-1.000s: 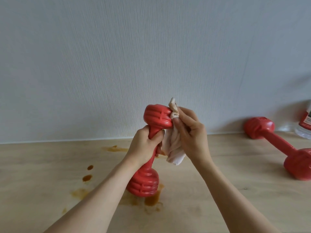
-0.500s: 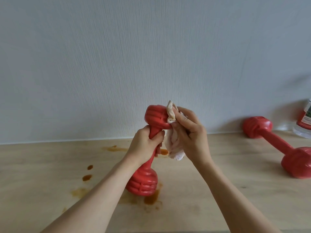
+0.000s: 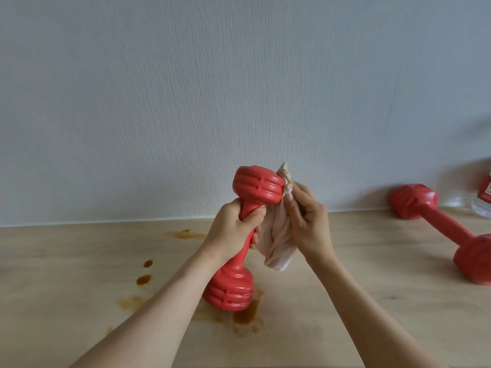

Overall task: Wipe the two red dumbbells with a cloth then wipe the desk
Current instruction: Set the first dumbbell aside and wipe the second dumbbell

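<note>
A red dumbbell (image 3: 255,187) stands tilted on its lower end on the wooden desk (image 3: 372,309), at the middle of the head view. My left hand (image 3: 233,229) is wrapped around its handle. My right hand (image 3: 308,221) holds a crumpled white cloth (image 3: 279,243), stained brown at its top, pressed against the right side of the upper head. A second red dumbbell (image 3: 446,232) lies flat on the desk at the far right, apart from both hands.
Brown liquid stains (image 3: 244,313) spread on the desk around the dumbbell's base, with drops (image 3: 144,279) to the left and a smear (image 3: 186,234) near the wall. A red-labelled container (image 3: 485,189) sits at the right edge against the white wall.
The cloth in my right hand has slid over the upper dumbbell head to its right edge. The dumbbell's top has tipped slightly left. The second dumbbell has not moved.
</note>
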Tool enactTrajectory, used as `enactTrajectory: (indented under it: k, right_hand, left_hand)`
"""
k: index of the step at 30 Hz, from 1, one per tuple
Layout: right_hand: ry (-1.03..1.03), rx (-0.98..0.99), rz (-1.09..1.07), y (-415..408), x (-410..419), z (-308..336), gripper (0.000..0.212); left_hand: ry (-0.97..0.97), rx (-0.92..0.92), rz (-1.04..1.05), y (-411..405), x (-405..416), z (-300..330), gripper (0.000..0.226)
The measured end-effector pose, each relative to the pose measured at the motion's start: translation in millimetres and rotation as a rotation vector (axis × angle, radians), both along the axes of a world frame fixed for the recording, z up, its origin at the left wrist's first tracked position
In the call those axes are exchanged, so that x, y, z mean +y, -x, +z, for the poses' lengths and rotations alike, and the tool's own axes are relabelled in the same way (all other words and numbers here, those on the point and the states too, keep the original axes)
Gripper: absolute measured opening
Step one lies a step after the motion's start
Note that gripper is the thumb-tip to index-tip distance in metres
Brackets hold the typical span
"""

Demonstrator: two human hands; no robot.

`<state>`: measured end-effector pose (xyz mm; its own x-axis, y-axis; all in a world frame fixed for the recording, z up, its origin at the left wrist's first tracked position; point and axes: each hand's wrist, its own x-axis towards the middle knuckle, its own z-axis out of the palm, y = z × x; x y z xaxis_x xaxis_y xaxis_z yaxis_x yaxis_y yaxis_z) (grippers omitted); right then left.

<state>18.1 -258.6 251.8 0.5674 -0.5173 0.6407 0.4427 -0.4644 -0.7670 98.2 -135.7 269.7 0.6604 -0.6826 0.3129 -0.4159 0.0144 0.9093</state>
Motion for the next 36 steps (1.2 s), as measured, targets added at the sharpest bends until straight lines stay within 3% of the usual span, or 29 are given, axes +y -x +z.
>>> enactTrajectory:
  k: [2,5,7,14,17,20,22,24,28,30,34,36]
  right_hand:
    - [0.033,-0.019,-0.024,-1.6,7.9,7.1,0.031]
    - [0.32,-0.054,-0.183,-6.2,24.0,20.2,0.034]
    - [0.384,-0.067,-0.224,-8.9,24.0,18.2,0.037]
    - [-0.146,-0.048,0.11,-5.6,12.9,2.1,0.029]
    - [-0.171,-0.067,0.121,-7.3,16.6,4.3,0.031]
    - [-0.129,-0.048,0.069,-5.3,16.3,9.6,0.03]
    - [-0.101,-0.017,0.026,-5.3,17.4,9.8,0.031]
    - [-0.018,-0.008,-0.04,-7.1,22.6,9.2,0.034]
    - [0.438,-0.041,-0.322,-17.3,37.2,12.2,0.036]
    - [0.503,-0.04,-0.367,-20.0,37.3,11.2,0.036]
    - [0.09,-0.001,-0.065,-15.0,25.9,10.9,0.036]
    - [0.007,0.016,0.009,-13.5,23.8,12.0,0.037]
  left_hand:
    - [0.015,0.013,0.017,-1.6,0.8,-0.2,0.017]
    - [0.034,0.027,0.059,-3.8,2.0,-0.5,0.019]
    - [0.051,0.018,0.051,-4.0,1.6,-1.9,0.019]
    - [0.056,0.037,-0.098,-3.4,4.2,-2.7,0.019]
    - [-0.001,-0.077,-0.004,-7.4,5.3,-3.3,0.023]
    - [-0.085,-0.185,0.112,-12.4,10.0,-3.6,0.043]
    - [-0.084,-0.156,0.102,-9.8,13.6,-3.7,0.029]
    - [-0.081,-0.155,0.093,-5.3,14.7,-4.6,0.016]
    - [-0.045,-0.172,0.144,1.6,13.1,-6.6,0.023]
    - [-0.037,-0.167,0.145,2.2,13.5,-6.7,0.024]
    - [-0.045,-0.284,0.142,-5.1,14.1,-12.4,0.028]
    - [-0.062,-0.302,0.158,-8.8,14.5,-14.6,0.031]
